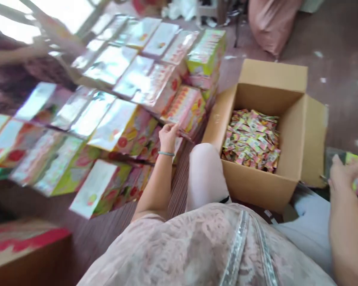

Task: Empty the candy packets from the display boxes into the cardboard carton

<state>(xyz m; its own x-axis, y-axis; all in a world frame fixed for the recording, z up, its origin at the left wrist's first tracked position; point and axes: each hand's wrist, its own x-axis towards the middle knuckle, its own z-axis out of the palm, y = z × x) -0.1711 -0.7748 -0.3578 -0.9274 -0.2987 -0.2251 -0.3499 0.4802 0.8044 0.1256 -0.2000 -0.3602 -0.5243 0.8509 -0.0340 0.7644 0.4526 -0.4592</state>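
Note:
My left hand, with a band on its wrist, is closed in a pinch beside the stacked printed cartons. A small, thin pinkish packet sticks out from its fingers; its details are blurred. At the far right, my right hand grips a yellow-green printed box, partly covered by the fingers. Between my hands stands an open cardboard box, its flaps folded out. Many small colourful sachets lie loose inside it. The nearest fruit-printed carton is just above my left hand.
Rows of shiny fruit-printed cartons spread over the left side, some stacked. Another person's arm is at upper left, blurred. A pinkish sack stands at the back. A brown box with red marking is at lower left.

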